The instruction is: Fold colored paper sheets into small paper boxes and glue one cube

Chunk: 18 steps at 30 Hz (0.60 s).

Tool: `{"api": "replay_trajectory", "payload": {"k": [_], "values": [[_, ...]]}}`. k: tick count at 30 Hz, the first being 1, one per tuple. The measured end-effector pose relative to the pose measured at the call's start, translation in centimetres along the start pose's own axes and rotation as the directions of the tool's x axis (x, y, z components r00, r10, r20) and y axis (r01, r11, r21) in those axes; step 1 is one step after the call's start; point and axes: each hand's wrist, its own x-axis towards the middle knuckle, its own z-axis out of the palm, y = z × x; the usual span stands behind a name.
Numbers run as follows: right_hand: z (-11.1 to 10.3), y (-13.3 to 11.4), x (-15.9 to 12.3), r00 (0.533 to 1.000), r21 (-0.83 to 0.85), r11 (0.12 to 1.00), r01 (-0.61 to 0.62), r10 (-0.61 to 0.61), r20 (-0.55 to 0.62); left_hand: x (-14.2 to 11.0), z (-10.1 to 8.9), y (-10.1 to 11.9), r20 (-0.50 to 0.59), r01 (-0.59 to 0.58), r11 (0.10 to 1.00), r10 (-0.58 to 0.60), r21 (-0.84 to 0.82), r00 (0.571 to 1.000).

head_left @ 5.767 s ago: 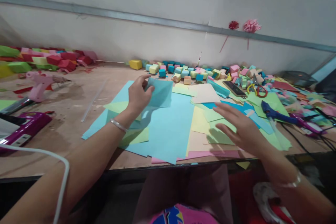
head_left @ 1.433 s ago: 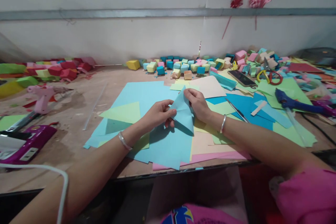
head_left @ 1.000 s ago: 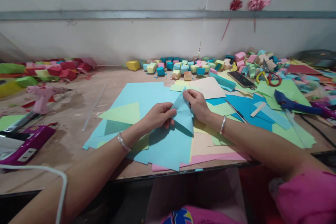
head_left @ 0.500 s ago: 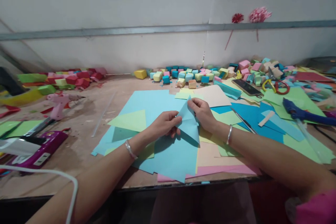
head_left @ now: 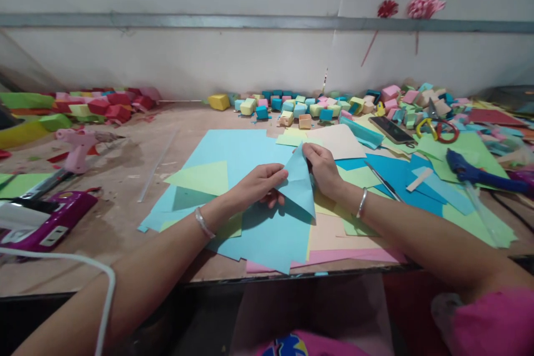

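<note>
A light blue sheet of paper (head_left: pixel 299 181), folded into a triangle, is held up between my two hands. My left hand (head_left: pixel 265 182) pinches its left edge, thumb on the near face. At its upper right edge, near the top corner, my right hand (head_left: pixel 323 167) grips it with bent fingers; some fingertips are hidden behind the paper. Beneath lies a large light blue sheet (head_left: pixel 233 150), with a pale green piece (head_left: pixel 204 179) on its left part. To the right are peach, yellow and green papers, and a pen (head_left: pixel 384 182) resting on darker blue paper (head_left: pixel 404 192).
Small paper boxes (head_left: pixel 287 105) line the wall. Scissors (head_left: pixel 437 129), a phone (head_left: pixel 391 129) and a blue glue gun (head_left: pixel 479 172) lie right. Left are a pink glue gun (head_left: pixel 77 147), a clear glue stick (head_left: pixel 156 167), a purple power strip (head_left: pixel 54 217) and a white cable (head_left: pixel 110 283).
Earlier my left hand alone held the light blue piece and my right hand was open above the papers. Now both hands hold it folded. Over the last second only the view shifts slightly.
</note>
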Motion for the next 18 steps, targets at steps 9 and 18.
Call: {"api": "replay_trajectory", "payload": {"k": [9, 18], "values": [[0.10, 0.20, 0.14, 1.000, -0.014, 1.000, -0.020, 0.020, 0.010, 0.13, 0.23, -0.01, -0.055, 0.039, 0.998, -0.036, 0.048, 0.998], [0.06, 0.14, 0.03, 0.999, -0.087, 0.996, 0.015, -0.018, -0.027, 0.05, 0.10, -0.12, -0.022, 0.022, 0.994, -0.020, 0.104, 1.000]]}}
